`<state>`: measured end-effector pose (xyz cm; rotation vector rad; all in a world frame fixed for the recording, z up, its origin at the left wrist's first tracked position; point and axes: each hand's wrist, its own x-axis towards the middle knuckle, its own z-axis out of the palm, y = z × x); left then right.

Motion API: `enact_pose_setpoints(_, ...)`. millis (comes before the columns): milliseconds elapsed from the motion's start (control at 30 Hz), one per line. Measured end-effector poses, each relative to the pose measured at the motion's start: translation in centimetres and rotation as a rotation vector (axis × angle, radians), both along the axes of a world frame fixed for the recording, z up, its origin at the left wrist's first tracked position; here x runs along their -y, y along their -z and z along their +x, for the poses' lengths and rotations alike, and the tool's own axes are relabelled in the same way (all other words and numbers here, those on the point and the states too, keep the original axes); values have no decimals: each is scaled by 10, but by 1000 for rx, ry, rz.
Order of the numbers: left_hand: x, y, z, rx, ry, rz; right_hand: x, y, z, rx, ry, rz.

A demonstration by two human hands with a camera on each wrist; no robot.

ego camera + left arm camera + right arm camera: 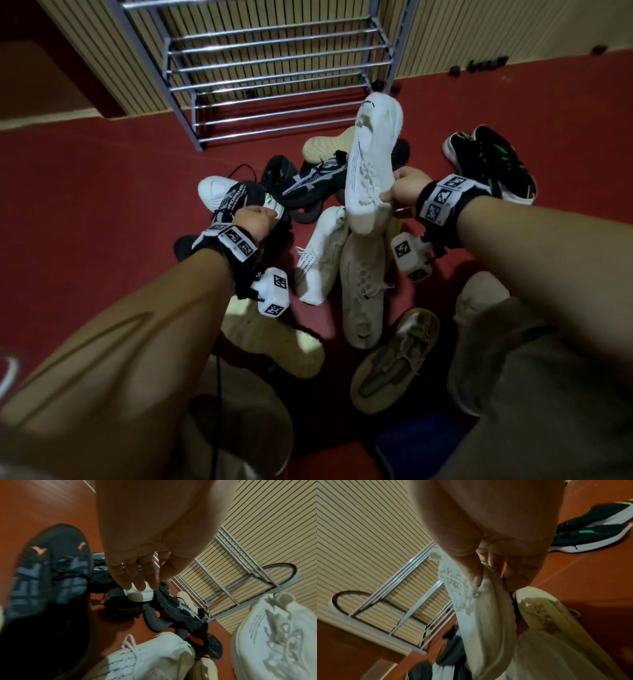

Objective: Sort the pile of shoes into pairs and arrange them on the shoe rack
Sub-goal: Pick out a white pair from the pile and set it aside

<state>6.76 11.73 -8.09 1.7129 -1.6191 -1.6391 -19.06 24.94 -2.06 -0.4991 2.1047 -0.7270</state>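
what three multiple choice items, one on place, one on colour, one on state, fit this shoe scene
1. Where is the pair of black sneakers with green accents?
A. on the rack
B. on the red floor, right of the pile
C. in the left hand

2. What colour is the laced knit sneaker that the right hand holds?
A. white
B. black
C. red

3. What is the state of the grey metal shoe rack?
A. full of shoes
B. holding one pair
C. no shoes on its visible bars

Answers: 1 B, the head view shows them side by side on the red floor, apart from the heap. 2 A, it is white in the head and right wrist views. 3 C, only bare bars show.
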Motion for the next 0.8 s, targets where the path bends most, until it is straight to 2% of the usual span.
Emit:
enact_pose_setpoints(300,-2,12,16,183,164,31,-11,26,28,87,-63,-66)
enact_pose_setpoints(400,-1,15,12,162,152,22,-11,33,25,75,-77,-104)
enact_pose_setpoints(500,-3,23,9,55,170,29,-9,45,18,98,-83,-77)
enact_pose_setpoints(600,-18,20,-3,110,174,60,-9,52,14,105,-112,3)
enact_pose_setpoints(667,-13,18,-15,145,212,271,-9,54,10,103,-122,20)
enact_pose_setpoints(700,-7,15,-16,141,361,456,-9,56,7,114,-108,17)
enact_pose_setpoints(733,2,30,-6,51,529,485,-10,56,5,127,-85,13)
enact_pose_setpoints(767,8,42,5,-85,618,636,-10,58,2,132,-64,4)
enact_pose_setpoints(800,13,44,14,-94,636,708,-9,59,0,130,-52,4)
